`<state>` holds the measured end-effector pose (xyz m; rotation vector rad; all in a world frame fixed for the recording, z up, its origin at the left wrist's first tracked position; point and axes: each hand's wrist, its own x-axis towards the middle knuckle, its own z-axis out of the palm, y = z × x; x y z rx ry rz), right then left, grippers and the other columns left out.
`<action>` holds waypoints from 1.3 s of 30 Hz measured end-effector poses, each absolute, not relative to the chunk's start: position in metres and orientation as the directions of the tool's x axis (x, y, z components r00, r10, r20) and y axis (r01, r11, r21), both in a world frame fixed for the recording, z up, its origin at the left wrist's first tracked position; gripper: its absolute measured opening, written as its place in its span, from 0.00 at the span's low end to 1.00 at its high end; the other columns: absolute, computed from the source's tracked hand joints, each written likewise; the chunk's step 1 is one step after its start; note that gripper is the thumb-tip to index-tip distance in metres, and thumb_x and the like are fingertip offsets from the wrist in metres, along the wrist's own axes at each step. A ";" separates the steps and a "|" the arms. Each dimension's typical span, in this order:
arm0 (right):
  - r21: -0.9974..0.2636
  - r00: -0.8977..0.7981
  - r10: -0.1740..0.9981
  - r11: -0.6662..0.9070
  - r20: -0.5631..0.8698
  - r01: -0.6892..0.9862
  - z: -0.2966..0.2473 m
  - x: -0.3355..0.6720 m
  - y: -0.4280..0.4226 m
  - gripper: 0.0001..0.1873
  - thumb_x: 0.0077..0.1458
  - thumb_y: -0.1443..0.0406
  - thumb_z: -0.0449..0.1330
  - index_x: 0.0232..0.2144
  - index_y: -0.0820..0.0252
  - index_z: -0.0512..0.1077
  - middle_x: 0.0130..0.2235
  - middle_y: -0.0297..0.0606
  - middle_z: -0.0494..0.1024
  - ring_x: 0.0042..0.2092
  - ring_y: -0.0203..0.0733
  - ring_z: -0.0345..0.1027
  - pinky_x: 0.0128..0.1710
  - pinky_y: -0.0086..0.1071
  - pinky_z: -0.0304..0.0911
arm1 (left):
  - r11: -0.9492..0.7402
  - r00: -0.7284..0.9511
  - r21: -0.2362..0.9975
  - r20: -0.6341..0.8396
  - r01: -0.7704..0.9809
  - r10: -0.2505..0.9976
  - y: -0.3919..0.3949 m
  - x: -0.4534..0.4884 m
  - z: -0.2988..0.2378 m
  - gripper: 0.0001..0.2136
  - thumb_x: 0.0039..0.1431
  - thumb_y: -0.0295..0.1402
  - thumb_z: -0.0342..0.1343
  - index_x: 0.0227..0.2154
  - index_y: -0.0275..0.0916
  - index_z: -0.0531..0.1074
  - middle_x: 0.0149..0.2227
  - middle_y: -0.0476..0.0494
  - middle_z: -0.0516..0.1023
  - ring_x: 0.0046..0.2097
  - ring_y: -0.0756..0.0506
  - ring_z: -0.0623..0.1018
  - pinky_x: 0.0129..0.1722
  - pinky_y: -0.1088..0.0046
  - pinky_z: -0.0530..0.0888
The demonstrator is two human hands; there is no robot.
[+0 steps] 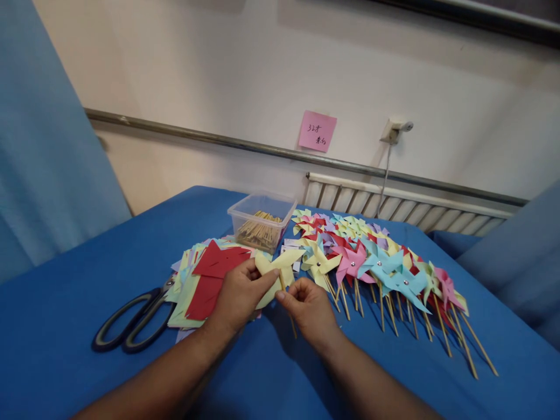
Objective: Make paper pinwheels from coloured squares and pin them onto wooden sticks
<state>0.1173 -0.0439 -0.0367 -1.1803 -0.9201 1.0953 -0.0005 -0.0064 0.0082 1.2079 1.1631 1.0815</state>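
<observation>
My left hand [238,297] pinches the yellow paper pinwheel [280,265] by its folded blades, fingers closed on the paper. My right hand [308,309] is closed on the thin wooden stick [283,287] that runs behind the pinwheel's centre. Both hands meet just above the blue table cover [65,326], in front of me. To the left of my left hand lies a stack of cut coloured paper squares [205,274], red on top.
Black-handled scissors [131,324] lie left of the paper stack. A clear plastic tub of wooden sticks [261,221] stands behind. Several finished pinwheels on sticks [380,268] spread to the right. A pink note [317,130] hangs on the wall above a radiator [406,207].
</observation>
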 end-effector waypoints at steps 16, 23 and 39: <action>-0.997 0.275 0.959 0.079 0.070 -0.024 -0.040 0.118 -0.044 0.15 0.42 0.60 0.66 0.18 0.59 0.63 0.17 0.24 0.61 0.21 0.30 0.51 0.21 0.25 0.47 | 0.098 0.087 0.995 -0.098 0.006 0.991 -0.008 -0.001 0.010 0.12 0.42 0.39 0.66 0.25 0.36 0.74 0.19 0.50 0.77 0.18 0.50 0.71 0.16 0.77 0.64; -0.997 0.276 0.960 0.069 0.053 -0.047 -0.042 0.118 -0.044 0.16 0.41 0.60 0.66 0.18 0.59 0.63 0.16 0.24 0.62 0.20 0.29 0.50 0.20 0.25 0.47 | 0.089 0.082 0.996 -0.088 -0.005 0.993 -0.008 0.000 0.011 0.12 0.41 0.38 0.66 0.25 0.36 0.73 0.19 0.50 0.76 0.17 0.51 0.71 0.15 0.77 0.64; -0.992 0.319 0.946 0.089 0.057 -0.088 -0.038 0.118 -0.043 0.16 0.41 0.57 0.66 0.18 0.60 0.64 0.16 0.24 0.62 0.20 0.29 0.50 0.20 0.25 0.48 | 0.116 0.193 0.988 -0.095 -0.102 0.977 -0.003 -0.002 0.006 0.15 0.42 0.44 0.64 0.22 0.37 0.70 0.20 0.52 0.72 0.22 0.50 0.71 0.22 0.77 0.66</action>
